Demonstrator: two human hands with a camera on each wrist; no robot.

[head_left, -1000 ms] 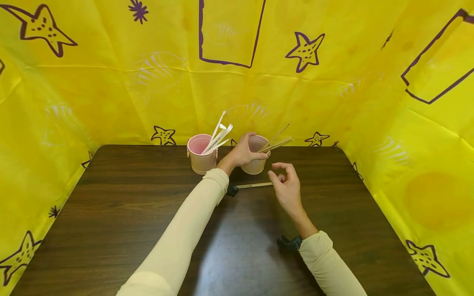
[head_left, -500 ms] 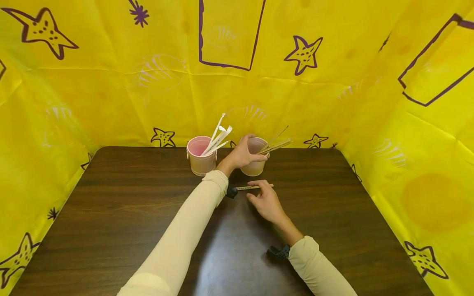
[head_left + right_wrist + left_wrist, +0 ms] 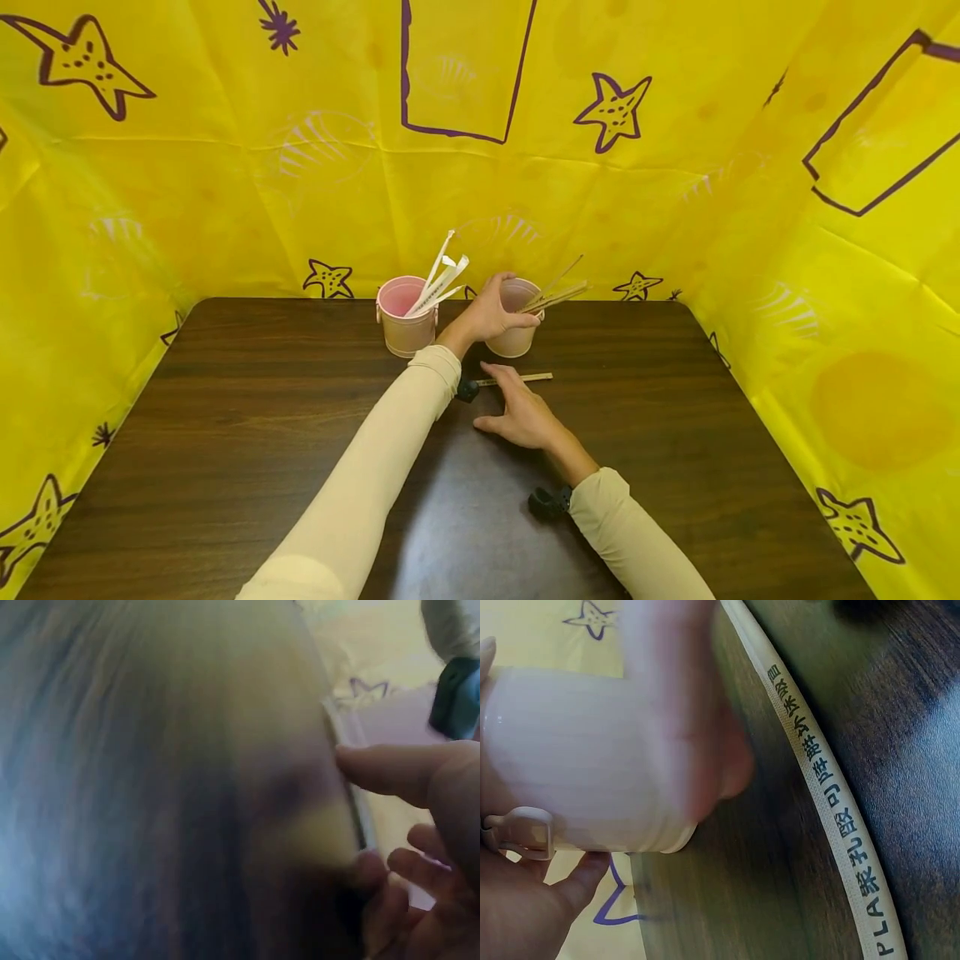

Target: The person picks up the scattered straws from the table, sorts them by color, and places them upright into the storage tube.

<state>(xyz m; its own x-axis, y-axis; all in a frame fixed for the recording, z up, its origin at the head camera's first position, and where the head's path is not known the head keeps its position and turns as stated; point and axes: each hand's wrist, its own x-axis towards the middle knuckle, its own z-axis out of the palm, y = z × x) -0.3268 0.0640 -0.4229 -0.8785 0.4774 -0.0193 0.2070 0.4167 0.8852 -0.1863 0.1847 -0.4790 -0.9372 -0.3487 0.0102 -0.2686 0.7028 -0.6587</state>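
My left hand grips the side of the right-hand pink pail. Several tan, thin sticks, seemingly wrapped straws, lean out over its right rim. A paper-wrapped straw with printed letters lies on the table in front of this pail; up close, the left wrist view shows the wrapped straw and the pail's wall. Over the straw's middle, my right hand is spread with thumb and fingers apart, holding nothing visible. Its blurred fingers cross in front of the pail in the left wrist view.
A second pink pail stands to the left, with several white-wrapped straws leaning right. Both pails are near the back edge of the dark wooden table. A yellow patterned cloth hangs behind and at both sides.
My right hand has moved left and a little toward me, from the straw's right end to over its middle, and its fingers have spread. My left hand stays on the pail.
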